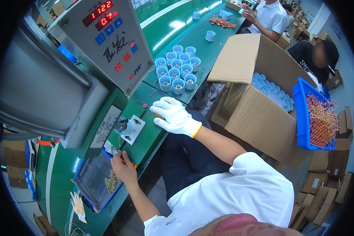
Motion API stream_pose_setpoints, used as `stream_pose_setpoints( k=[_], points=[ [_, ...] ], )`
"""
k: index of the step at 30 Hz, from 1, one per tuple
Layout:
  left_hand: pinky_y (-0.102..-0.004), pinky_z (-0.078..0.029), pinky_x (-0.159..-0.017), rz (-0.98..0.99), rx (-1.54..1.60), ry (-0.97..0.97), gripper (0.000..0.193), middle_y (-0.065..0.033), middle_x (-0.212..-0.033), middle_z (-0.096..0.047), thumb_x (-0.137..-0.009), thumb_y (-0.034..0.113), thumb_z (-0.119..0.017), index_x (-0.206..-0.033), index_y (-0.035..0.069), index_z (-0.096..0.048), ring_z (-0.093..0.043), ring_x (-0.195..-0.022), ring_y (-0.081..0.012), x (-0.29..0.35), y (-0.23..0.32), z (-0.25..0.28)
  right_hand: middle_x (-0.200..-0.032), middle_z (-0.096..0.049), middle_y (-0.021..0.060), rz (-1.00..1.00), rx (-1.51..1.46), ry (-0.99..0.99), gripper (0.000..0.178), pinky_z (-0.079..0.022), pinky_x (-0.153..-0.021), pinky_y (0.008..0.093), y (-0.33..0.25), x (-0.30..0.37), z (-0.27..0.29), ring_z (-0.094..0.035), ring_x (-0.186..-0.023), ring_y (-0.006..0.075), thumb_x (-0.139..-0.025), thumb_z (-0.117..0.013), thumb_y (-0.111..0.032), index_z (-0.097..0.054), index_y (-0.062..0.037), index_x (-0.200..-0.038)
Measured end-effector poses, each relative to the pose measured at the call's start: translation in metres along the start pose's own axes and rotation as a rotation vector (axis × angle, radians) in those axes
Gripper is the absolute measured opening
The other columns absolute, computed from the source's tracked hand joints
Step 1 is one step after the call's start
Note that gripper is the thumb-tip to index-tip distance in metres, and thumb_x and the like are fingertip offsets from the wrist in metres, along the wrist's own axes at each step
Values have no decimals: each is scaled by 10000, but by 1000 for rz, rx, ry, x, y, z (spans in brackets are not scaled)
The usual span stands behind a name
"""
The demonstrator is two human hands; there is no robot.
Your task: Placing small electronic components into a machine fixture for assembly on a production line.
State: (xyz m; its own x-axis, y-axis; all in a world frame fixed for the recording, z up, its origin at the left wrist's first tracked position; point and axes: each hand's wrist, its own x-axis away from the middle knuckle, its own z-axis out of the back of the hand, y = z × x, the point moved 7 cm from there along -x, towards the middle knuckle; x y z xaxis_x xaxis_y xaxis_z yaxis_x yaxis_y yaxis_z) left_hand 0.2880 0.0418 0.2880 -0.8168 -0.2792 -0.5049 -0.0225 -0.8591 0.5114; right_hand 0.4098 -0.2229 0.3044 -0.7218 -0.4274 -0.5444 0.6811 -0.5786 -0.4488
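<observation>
A blue cup-shaped part (127,128) sits beneath the press head, above a white metal plate (133,129) on the green base. My left hand (124,168) is bare, with bent fingers closed around something dark at the near left corner of the base. Beside it shows a black-and-yellow piece (134,165). My right hand (176,117), in a white glove with a yellow cuff, lies at the right end of the base. Its thumb and fingers curl about a mostly hidden brownish thing (158,116). A small red part (144,106) with a wire lies near the right fingertips.
Several blue cups (174,73) with fittings inside stand beyond my right hand. A blue tray (96,179) holds small metal pieces; a loose glove (78,207) lies beside it. At right are an open carton (259,114) and a blue bin (302,118) of wired parts. Other people sit nearby.
</observation>
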Motion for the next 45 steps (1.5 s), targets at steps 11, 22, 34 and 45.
stream_pose_setpoints(
  k=[11, 22, 34, 45],
  points=[
    [-381, -502, -660, 40, 123, 5, 138, -129, -862, -668, -959, 135, -735, -981, -1, -727, -645, -733, -278, -4, -8, 0, -1292, -638, 99, -101, -19, -35, 420, -446, -1092, 477, -1, -3, 2, -525, -1280, 407, -907, -679, -361, -669, -96, -1233],
    [-339, -537, -677, 33, 168, 9, 116, -117, -906, -721, -883, 90, -791, -973, 18, -773, -693, -751, -248, 3, -12, 3, -1203, -679, 116, -39, -16, 59, 358, -472, -1052, 466, 6, -2, -14, -594, -1191, 376, -887, -656, -287, -702, -90, -1183],
    [-339, -529, -669, 45, 325, 5, 98, -105, -829, -702, -857, 89, -816, -915, 24, -771, -682, -720, -226, -13, -2, 11, -1209, -719, 143, 103, -52, 355, 334, -459, -1075, 489, 20, 10, -37, -626, -1179, 388, -934, -585, -235, -747, -71, -1175],
    [-368, -545, -701, -9, 207, -421, 237, -124, -892, -730, -865, 224, -802, -1013, 41, -775, -672, -743, -254, -134, 57, -33, -1172, -716, 143, 100, -16, 384, 320, -465, -1060, 491, 26, 16, -22, -635, -1160, 373, -944, -559, -218, -742, -66, -1158]
  ],
)
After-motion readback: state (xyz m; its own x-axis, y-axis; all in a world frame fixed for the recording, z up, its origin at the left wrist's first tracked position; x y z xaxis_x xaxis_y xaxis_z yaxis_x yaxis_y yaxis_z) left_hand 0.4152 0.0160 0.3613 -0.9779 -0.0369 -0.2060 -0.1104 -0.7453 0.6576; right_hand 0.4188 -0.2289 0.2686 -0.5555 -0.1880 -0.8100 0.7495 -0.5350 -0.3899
